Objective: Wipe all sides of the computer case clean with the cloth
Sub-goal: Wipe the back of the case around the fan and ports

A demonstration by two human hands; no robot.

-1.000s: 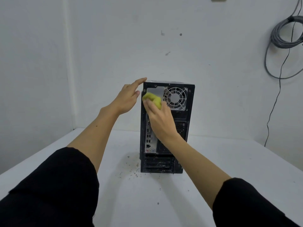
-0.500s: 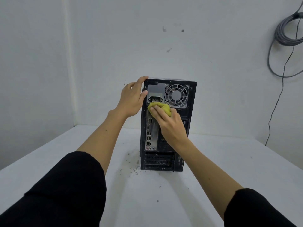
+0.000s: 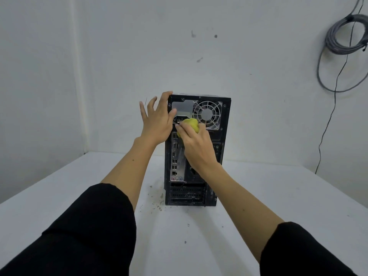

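A black computer case [image 3: 221,156] stands upright on the white table, its back panel with fan grille and ports facing me. My right hand [image 3: 196,146] holds a bunched yellow cloth [image 3: 191,125] against the panel just left of the fan, over the power socket. My left hand [image 3: 156,120] is at the case's upper left edge, fingers spread, index fingertip at the top corner and thumb on the back panel.
The white table [image 3: 278,196] runs to walls at the back and left. Dark crumbs of dirt [image 3: 156,204] lie beside the case's base. A coil of grey cable [image 3: 344,38] hangs on the right wall, a thin wire trailing down.
My right hand moved the cloth down from the top left corner to below the power socket, then back up over it. My left hand went from resting on the top corner to spread fingers.
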